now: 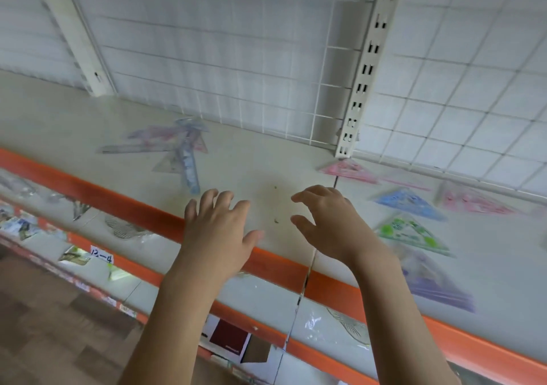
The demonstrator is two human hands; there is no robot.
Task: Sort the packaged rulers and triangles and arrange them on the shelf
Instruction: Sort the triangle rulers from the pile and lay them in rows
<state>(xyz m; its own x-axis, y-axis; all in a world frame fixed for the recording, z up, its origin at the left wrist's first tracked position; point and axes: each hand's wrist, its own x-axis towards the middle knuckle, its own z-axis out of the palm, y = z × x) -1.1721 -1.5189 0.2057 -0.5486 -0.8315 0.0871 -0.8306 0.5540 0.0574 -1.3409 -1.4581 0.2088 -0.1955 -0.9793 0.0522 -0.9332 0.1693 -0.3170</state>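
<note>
Both hands are hovering over the shelf (pixel 266 159), holding nothing: left hand (pixel 217 230) with fingers spread, right hand (pixel 328 222) with fingers loosely curled. A blue ruler (pixel 188 162) is lying far left, long axis running near-to-far. Triangles (pixel 411 232) are lying flat at right.

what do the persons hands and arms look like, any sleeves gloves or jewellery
Both arms are bare from wrist to the bottom of the picture: no sleeve shows. The left hand and right hand wear no gloves, and no ring, watch or bracelet is visible on either. The picture is somewhat blurred, so fine marks cannot be told.
</note>
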